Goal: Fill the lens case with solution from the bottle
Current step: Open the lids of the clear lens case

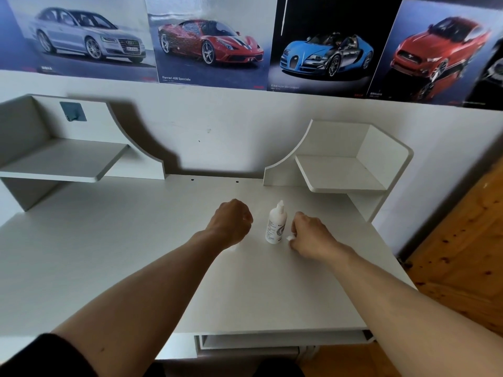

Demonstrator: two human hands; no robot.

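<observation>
The white solution bottle stands upright with its cap on, mid-desk between my hands. My left hand hovers just left of it, fingers curled into a fist; nothing shows inside it. A faint small white piece lies on the desk below that wrist, too dim to identify. My right hand rests on the desk just right of the bottle. Its fingertips pinch a small white round piece, apparently part of the lens case; the hand hides most of it.
The white desk has a raised corner shelf at back left and another at back right. Car posters line the wall. A pull-out tray sits under the front edge. Wooden floor lies to the right.
</observation>
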